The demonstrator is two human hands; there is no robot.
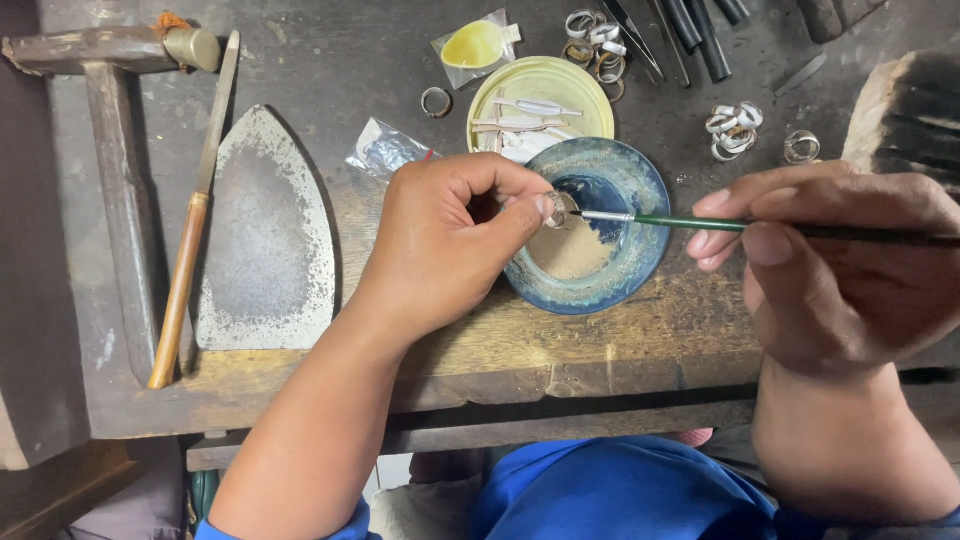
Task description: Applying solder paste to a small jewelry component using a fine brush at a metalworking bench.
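My left hand (450, 240) pinches a small metal ring (560, 209) between thumb and fingers, held over a blue glazed dish (625, 275). My right hand (840, 265) grips a thin green-handled brush (700, 222), whose tip touches the ring. The dish holds a pale brownish liquid or paste at its bottom. Both hands hover above a worn wooden workbench (620, 340).
A flat iron-shaped metal plate (265, 240), a file with a wooden handle (190, 230) and a hammer (110, 120) lie at left. Behind the dish sit a yellow lid with metal strips (540, 105), small plastic bags (475, 45), several loose rings (735, 130) and dark tools (700, 35).
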